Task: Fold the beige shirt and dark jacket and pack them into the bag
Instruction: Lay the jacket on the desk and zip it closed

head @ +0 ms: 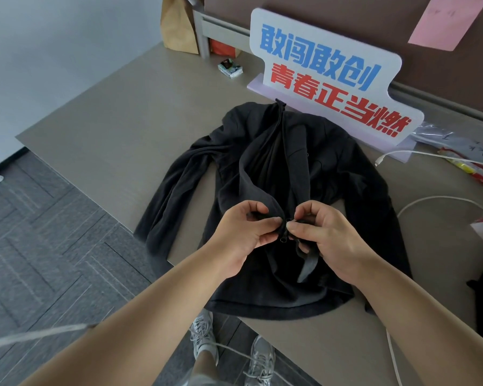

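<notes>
My left hand (241,232) and right hand (322,235) pinch the jacket (276,168) hem edges at the zip (284,231); jacket lies spread on the table (109,121); misaligned teeth could jam; fabric may snag.

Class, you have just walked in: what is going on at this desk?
A person stands at the desk, where a dark jacket lies spread front up. The left hand and right hand each pinch a front edge at the lower end of the zipper, apparently joining it. The jacket is open and not yet folded. A brown paper bag stands at the far corner.
</notes>
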